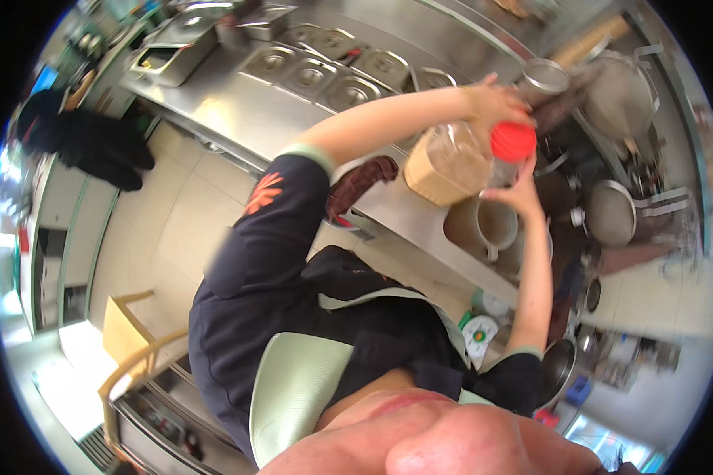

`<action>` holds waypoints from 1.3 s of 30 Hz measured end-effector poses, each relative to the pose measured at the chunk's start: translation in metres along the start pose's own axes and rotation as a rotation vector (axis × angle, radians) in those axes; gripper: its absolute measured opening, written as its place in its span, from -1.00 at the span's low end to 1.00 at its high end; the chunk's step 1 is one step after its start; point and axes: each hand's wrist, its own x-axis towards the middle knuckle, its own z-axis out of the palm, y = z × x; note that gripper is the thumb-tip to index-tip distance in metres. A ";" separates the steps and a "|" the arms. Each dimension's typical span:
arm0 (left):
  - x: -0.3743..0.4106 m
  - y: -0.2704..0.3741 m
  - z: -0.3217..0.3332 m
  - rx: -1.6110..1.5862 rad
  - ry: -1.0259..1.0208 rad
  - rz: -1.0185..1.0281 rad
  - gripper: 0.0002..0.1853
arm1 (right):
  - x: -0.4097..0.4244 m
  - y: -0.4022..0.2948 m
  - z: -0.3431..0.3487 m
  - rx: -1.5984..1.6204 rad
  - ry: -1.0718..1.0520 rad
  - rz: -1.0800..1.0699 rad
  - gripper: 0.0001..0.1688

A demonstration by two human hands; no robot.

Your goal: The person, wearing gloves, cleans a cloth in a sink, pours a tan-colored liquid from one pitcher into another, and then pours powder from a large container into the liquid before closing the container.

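A red screw lid (513, 141) with clear plastic under it is between my two hands. My left hand (500, 108) curls over the lid from above. From below, my right hand (521, 191) grips the clear plastic jar (504, 172) under the lid, its thumb pointing left. Directly to the left, a larger clear plastic container (448, 166) holds something tan and is near the steel counter edge. I cannot tell whether lid and container belong together. A dark red cloth (362, 185) lies to the left, below my left forearm.
Lidded steel food pans (310, 77) line the counter (226, 113). A pot with a handle (495, 224) sits in an opening right of the containers. Pans (611, 212) stand farther right. A dial scale (480, 339) is lower down. A co-worker (89, 139) in dark clothes stands far left.
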 end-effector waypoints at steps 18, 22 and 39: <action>0.021 0.033 -0.018 0.083 -0.212 -0.339 0.08 | 0.003 0.026 0.054 -0.047 0.513 -0.057 0.50; 0.015 -0.045 0.004 -0.101 -0.151 0.239 0.02 | 0.008 0.020 0.063 -0.016 0.481 -0.089 0.47; 0.015 0.034 0.030 0.332 -0.001 -0.071 -0.31 | 0.004 0.009 0.067 -0.166 0.566 0.008 0.49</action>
